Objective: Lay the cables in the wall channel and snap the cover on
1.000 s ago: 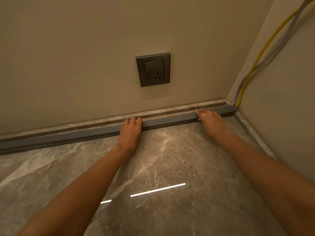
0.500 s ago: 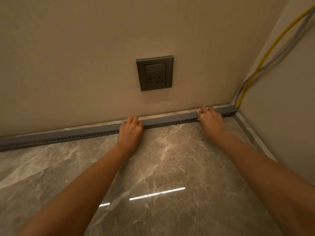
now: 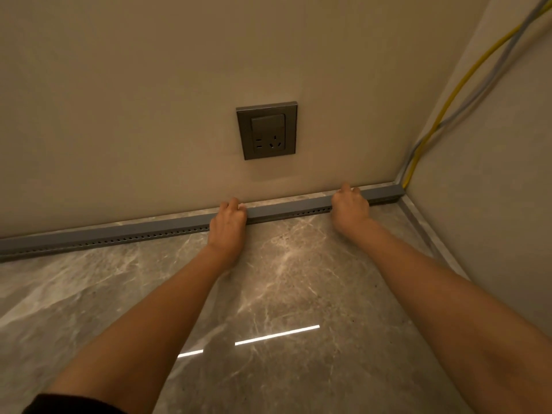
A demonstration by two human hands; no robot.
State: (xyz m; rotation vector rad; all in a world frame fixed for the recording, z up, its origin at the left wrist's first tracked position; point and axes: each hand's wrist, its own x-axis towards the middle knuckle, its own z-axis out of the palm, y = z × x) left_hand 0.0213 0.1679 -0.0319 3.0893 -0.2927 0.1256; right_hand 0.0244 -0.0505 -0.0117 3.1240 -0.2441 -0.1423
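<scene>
A long grey channel [image 3: 286,209] with a row of small holes along its front lies at the foot of the back wall, its cover on top. My left hand [image 3: 228,224] presses on it near the middle, fingers curled over its top edge. Further right, my right hand [image 3: 349,206] grips it the same way, close to the corner. A yellow cable [image 3: 448,100] and a grey cable [image 3: 466,106] run down the right wall and enter the channel's right end [image 3: 391,192]. Whatever lies inside the channel is hidden.
A dark grey wall socket [image 3: 266,132] sits on the back wall above the channel, between my hands. The marble floor [image 3: 283,294] reflects a light strip. A stone skirting [image 3: 433,243] runs along the right wall.
The channel has shifted back against the wall's foot, covering the stone strip behind it. Both hands went with it, and their fingers now curl over its top.
</scene>
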